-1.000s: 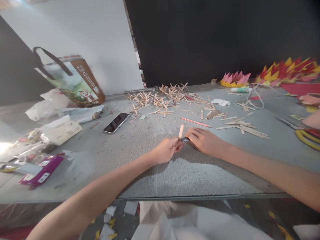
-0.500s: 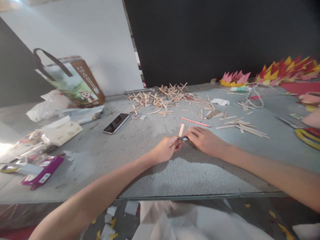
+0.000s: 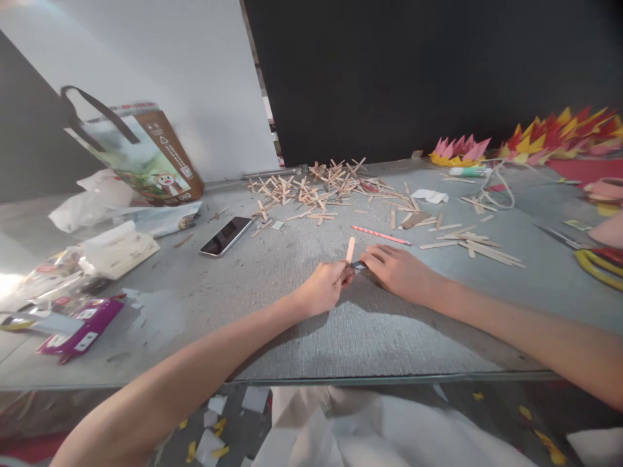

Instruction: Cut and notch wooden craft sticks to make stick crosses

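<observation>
My left hand [image 3: 327,285] is closed around the lower end of a wooden craft stick [image 3: 351,250], whose rounded top points up and away from me. My right hand [image 3: 396,271] rests low over the table, thumb and fingers pinched on a small dark, flat, blade-like piece [image 3: 359,264]. That piece reaches across to the craft stick at my left fingers; whether it cuts into the wood is too small to tell. Just beyond my hands lies a red-and-white patterned pencil [image 3: 381,235].
Behind the pencil is a heap of crossed craft sticks [image 3: 311,191], with loose sticks [image 3: 479,248] to the right. A phone [image 3: 226,236], carrier bag [image 3: 146,155] and purple packet [image 3: 82,331] sit left. Yellow-handled scissors [image 3: 596,266] and pink-yellow folded paper [image 3: 460,151] are on the right.
The craft stick has tilted slightly and shifted a little left with my left hand. Both hands keep their grips, and the table objects lie as before.
</observation>
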The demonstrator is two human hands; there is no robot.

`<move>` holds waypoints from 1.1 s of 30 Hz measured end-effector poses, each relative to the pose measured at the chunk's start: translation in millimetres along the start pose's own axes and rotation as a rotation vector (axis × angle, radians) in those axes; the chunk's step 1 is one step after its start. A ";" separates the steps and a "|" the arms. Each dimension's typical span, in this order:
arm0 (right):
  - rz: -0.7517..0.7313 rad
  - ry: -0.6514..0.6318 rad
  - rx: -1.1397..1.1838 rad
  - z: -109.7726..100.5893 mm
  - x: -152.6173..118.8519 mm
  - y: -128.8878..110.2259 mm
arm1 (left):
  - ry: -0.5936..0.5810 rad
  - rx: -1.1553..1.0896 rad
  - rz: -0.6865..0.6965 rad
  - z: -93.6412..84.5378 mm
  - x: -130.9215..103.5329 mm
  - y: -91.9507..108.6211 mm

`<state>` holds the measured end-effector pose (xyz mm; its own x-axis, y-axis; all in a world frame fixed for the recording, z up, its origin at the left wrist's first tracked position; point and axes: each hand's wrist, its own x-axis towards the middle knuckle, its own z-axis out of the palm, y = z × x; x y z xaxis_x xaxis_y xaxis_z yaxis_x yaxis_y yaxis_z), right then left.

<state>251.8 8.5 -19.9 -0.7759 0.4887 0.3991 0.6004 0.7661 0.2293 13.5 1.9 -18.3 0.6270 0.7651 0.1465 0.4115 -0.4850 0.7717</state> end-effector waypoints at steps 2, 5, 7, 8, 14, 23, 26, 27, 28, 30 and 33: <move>0.011 0.002 -0.007 -0.1 1.4 -1.5 | 0.012 0.003 0.008 -0.2 1.1 0.5; 0.016 0.012 -0.018 -0.1 3.1 -3.2 | 0.003 -0.030 0.001 -0.7 1.5 0.1; 0.011 0.020 -0.018 0.2 3.4 -3.2 | -0.015 -0.076 -0.003 -1.2 1.1 -0.8; 0.008 0.023 -0.013 0.5 3.3 -2.7 | -0.022 -0.103 -0.004 -1.5 0.7 -1.2; 0.024 0.016 0.042 1.6 0.4 2.0 | 0.005 -0.247 -0.041 -2.2 -0.8 -1.1; 0.023 -0.005 0.052 -0.2 1.3 0.6 | -0.006 -0.183 -0.063 -2.1 0.1 4.6; 0.035 -0.011 0.039 0.1 1.8 -0.5 | -0.005 -0.146 -0.053 -3.2 1.6 5.4; 0.033 -0.014 0.028 0.0 2.0 -0.9 | -0.008 -0.132 -0.047 -3.6 1.9 5.2; 0.029 -0.015 0.018 -0.2 2.2 -1.3 | -0.012 -0.121 -0.042 -3.9 2.1 4.8; 0.020 -0.018 0.007 -0.5 2.7 -2.0 | -0.018 -0.102 -0.037 -4.1 2.3 3.8; 0.018 -0.022 0.009 -0.4 3.1 -1.8 | -0.021 -0.114 -0.051 -3.3 2.1 2.2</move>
<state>248.5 8.5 -18.8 -0.7692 0.5110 0.3837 0.6125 0.7607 0.2148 13.5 3.9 -14.2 0.6215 0.7779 0.0930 0.3664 -0.3935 0.8432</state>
